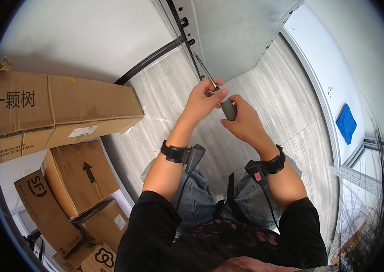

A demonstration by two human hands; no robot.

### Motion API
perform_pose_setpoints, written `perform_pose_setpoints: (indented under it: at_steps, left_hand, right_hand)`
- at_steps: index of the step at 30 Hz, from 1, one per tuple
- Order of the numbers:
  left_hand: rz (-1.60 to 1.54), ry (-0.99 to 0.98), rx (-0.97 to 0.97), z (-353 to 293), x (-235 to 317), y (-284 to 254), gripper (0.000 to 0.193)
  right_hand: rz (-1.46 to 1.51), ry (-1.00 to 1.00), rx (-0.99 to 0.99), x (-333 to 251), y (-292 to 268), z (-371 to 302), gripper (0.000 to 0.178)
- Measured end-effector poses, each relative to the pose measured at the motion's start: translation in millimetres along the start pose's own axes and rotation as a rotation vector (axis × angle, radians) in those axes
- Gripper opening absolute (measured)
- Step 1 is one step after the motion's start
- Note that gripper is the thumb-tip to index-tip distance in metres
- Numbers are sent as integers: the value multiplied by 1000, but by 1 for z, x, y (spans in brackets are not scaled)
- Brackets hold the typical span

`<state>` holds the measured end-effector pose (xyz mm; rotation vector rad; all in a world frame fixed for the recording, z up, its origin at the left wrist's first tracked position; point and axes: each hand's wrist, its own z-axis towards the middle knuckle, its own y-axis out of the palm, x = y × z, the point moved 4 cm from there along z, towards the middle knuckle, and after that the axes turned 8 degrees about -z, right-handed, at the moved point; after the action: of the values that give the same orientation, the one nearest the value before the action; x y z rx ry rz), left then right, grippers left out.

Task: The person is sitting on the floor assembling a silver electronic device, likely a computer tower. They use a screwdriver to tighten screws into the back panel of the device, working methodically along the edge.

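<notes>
Between my two hands is a screwdriver (229, 111) with a dark grey handle and a long thin metal shaft. The fingers of my left hand (202, 102) pinch it where the shaft meets the handle. My right hand (246, 123) is curled around the back of the handle. The shaft points up and to the left, and its tip lies close to the slotted edge strip (186, 34) of a grey metal panel (235, 38). Whether the tip touches the strip or a screw, I cannot tell.
A long cardboard box (96, 97) lies at the left, with several more cartons, one bearing an arrow (76, 163), below it. Light wood-look floor (287, 90) runs under my hands. At the right a blue cloth (346, 123) rests on a white surface.
</notes>
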<state>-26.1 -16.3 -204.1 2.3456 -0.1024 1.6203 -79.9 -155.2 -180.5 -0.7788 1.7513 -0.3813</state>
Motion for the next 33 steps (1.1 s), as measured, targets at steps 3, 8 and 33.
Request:
perform_pose_setpoints:
  at_steps: [3, 8, 33]
  left_hand:
    - [-22, -39, -48, -1, 1, 2, 28]
    - [-221, -26, -82, -3, 3, 0, 30]
    - [-174, 7, -71, 0, 4, -4, 28]
  right_hand:
    - [-59, -55, 54, 2, 3, 0, 45]
    - [281, 46, -58, 18, 9, 3, 47]
    - [192, 7, -116, 8, 7, 3, 51]
